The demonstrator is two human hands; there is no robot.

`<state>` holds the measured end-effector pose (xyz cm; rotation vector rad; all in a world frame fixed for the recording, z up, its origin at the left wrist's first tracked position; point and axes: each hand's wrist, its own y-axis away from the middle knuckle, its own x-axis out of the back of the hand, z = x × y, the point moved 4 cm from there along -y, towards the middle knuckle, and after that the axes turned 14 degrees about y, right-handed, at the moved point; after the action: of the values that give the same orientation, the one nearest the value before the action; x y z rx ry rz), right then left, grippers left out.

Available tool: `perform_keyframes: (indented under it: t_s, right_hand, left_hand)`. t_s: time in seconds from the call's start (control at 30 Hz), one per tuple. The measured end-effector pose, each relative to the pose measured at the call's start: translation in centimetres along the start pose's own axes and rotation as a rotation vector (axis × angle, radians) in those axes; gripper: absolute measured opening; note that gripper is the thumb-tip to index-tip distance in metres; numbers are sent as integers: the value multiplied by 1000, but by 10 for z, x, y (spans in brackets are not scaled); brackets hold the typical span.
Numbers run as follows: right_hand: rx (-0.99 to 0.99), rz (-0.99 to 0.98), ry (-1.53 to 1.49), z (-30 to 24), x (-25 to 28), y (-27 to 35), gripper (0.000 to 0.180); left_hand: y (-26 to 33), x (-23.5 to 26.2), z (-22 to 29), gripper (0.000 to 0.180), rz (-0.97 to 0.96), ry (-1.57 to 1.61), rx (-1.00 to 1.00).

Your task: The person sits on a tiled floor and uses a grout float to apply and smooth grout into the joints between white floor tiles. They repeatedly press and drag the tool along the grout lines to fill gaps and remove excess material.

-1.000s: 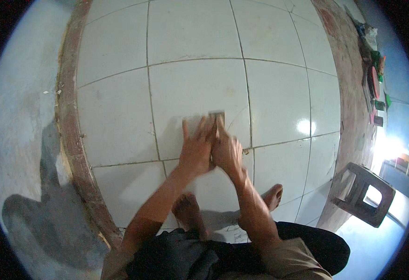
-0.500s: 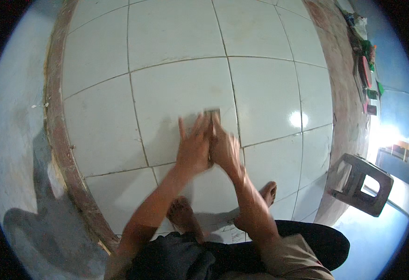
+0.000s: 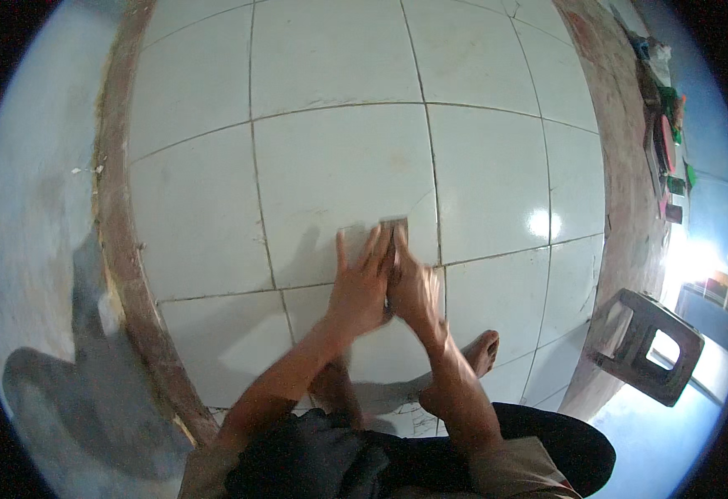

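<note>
On the white tiled floor (image 3: 343,166), a narrow flat brown piece (image 3: 394,222) lies beneath my two hands; its far end shows past my fingertips, and the rest is mostly covered, so I cannot make out its kind. My left hand (image 3: 360,295) presses against its left side with fingers stretched and spread forward. Close against the left one, my right hand (image 3: 416,293) is on the right side of the piece, its forefinger pointing along it and its other fingers bent and slightly blurred.
My bare feet (image 3: 483,353) are on the tiles just behind my hands. To the right stands a grey plastic stool (image 3: 681,349). A raised brown border (image 3: 114,200) runs along the left wall, and assorted items (image 3: 667,145) line the right wall.
Both hands, still side by side, have slid a short way toward me over the tiles, and the brown piece has come with them. The whole view has also shifted slightly.
</note>
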<state>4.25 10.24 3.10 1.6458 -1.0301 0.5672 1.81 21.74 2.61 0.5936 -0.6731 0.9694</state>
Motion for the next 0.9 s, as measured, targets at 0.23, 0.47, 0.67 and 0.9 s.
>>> perform_keyframes:
  t_s: [0.23,0.47,0.67,0.9]
  right_hand:
    - [146,157,44,-28,50,-89,58]
    - [90,67,-16,24,-57,60,73]
    - [67,8,-20,-5,-29,22,76]
    - [80,-119,133,16,-42,56,78]
  left_hand:
    - [-84,54,-31,104,107,-82,-20]
    - [67,-24,21,109,-86,144,107]
    - [36,-5,0,112,35,71,93]
    - [67,-31,19,110,-37,137,101]
